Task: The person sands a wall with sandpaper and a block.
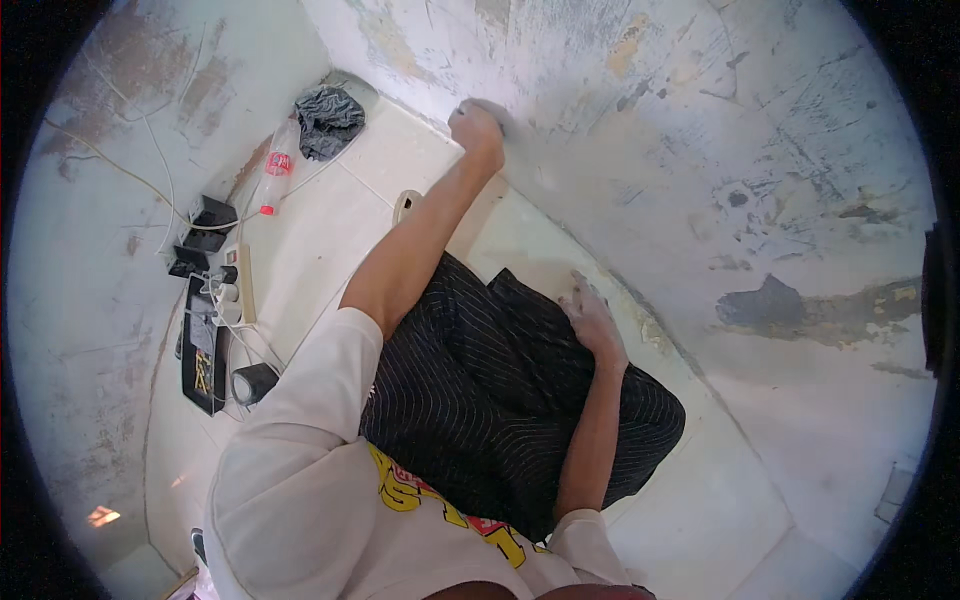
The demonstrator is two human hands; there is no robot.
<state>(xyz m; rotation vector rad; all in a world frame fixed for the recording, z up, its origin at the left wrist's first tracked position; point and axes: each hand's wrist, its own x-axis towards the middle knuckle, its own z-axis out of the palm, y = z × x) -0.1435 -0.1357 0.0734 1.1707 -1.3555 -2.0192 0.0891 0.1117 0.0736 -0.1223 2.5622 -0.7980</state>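
My left hand (478, 133) is pressed against the lower part of the patchy, scraped plaster wall (637, 172), just above the floor. Its fingers are curled. A dark patch shows beside the knuckles, and I cannot tell whether it is shadow or something held. My right hand (596, 322), pale with dust, hangs by my thigh with its fingers apart and nothing in them. Dark pinstriped shorts (480, 390) cover my bent legs. Part of a light-coloured sandal (407, 204) shows beside my left forearm.
Along the left wall lie a crumpled black plastic bag (330, 124), a plastic bottle (277, 171), black boxes (206, 225), and a power strip (244, 285) with plugs and cables. A black tray (204, 360) and a dark cylinder (253, 384) are nearer me. Pale tiles (300, 255) form the floor.
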